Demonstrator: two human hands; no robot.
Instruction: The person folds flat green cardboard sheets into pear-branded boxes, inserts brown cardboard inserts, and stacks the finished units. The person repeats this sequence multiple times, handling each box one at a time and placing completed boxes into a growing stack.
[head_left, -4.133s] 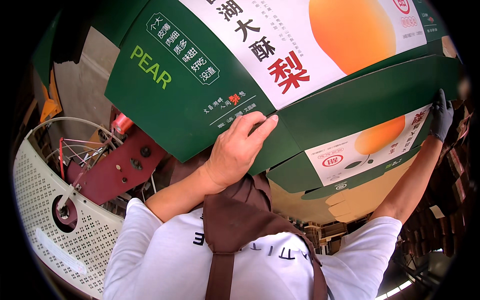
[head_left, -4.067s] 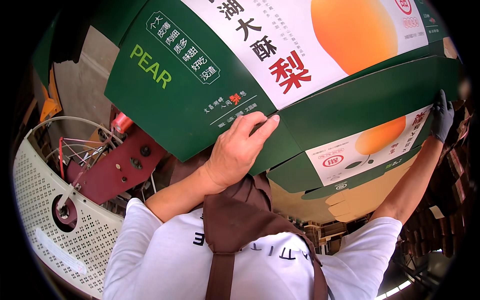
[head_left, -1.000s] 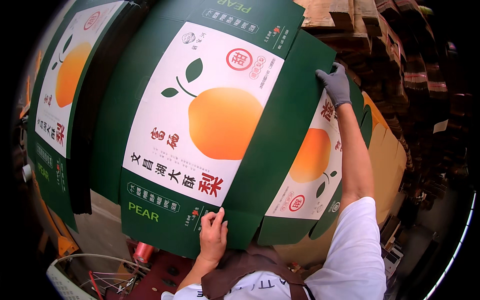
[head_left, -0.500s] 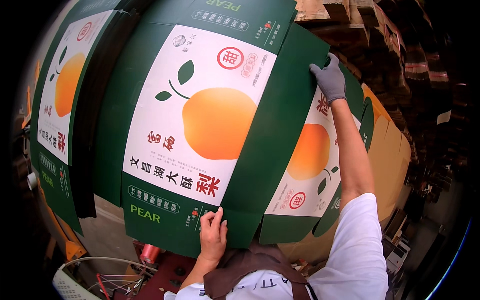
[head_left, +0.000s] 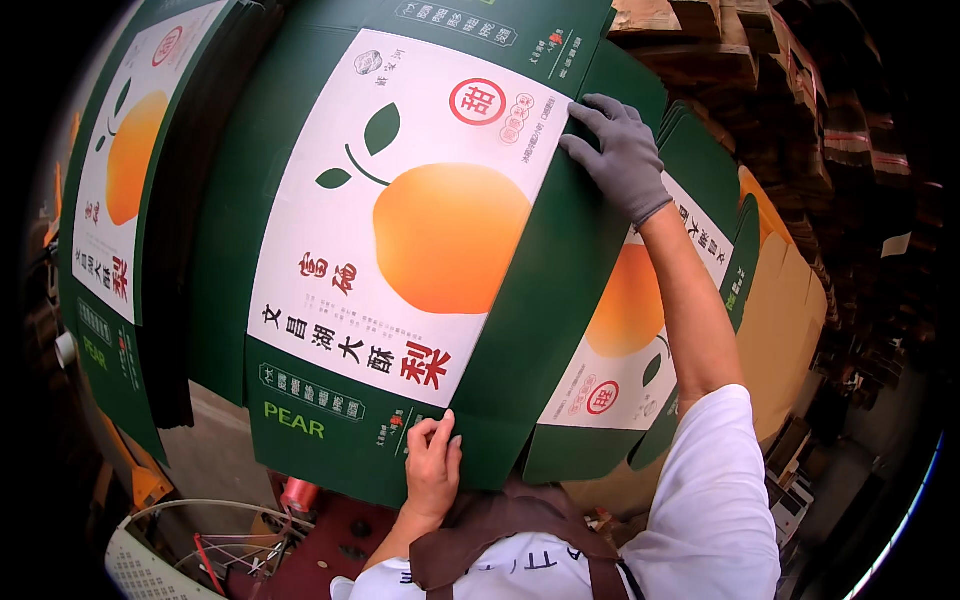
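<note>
Stacked brown cardboard (head_left: 800,150) fills upper right, dim; pale perforated machine cover (head_left: 150,575) and pink roll (head_left: 298,495) at lower left. Green carton (head_left: 530,300) is right in front of me, face angled, taking up mid-view.

Right arm reaches up and forward, nearly straight. Right hand (head_left: 612,155), grey-gloved, lies on the carton just beside the upper right corner of its white panel (head_left: 320,200), thumb and fingers spread, gripping nothing visible. Left hand (head_left: 433,470), bare, is low at the panel's bottom right corner, fingers curled close together; can't tell if they pinch the board.

Print: big yellow-orange fruit (head_left: 440,240) with green leaves, red ring stamp (head_left: 478,102), large black and red characters, light-green Latin letters on the lower band. Matching print on the left-hand carton (head_left: 110,200).

Small text too tiny to make out. Carton top cut off by the frame; right forearm hides part of the side print.
</note>
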